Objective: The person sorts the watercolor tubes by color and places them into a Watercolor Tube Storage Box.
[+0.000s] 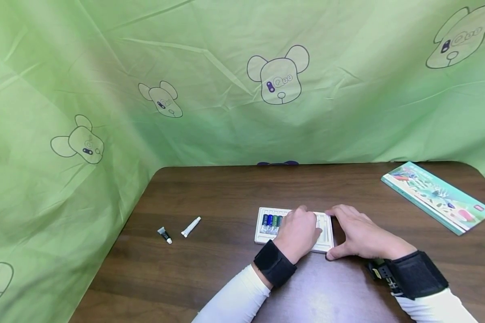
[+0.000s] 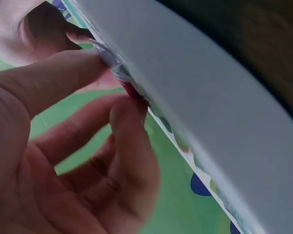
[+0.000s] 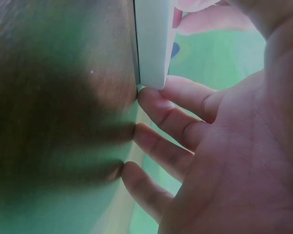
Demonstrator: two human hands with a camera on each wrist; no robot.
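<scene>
In the head view, a white plastic tray (image 1: 328, 231) lies on the table with several small paint tubes (image 1: 270, 223) in its left part. Over the middle of the tray is my left hand (image 1: 297, 234), hiding what lies under it. The left wrist view shows its thumb and fingertips pinching a small tube with a red band (image 2: 130, 89) at the tray's face. My right hand (image 1: 361, 235) holds the tray's right end, thumb at the near corner and fingers at the far corner. In the right wrist view, fingertips touch the tray edge (image 3: 153, 58) and the other fingers rest on the table.
Two loose tubes, one black (image 1: 165, 235) and one white (image 1: 191, 227), lie on the table to the left. A teal box with a floral print (image 1: 438, 195) is at the back right. Behind the wooden table (image 1: 226, 188) hangs a green cloth (image 1: 210, 125).
</scene>
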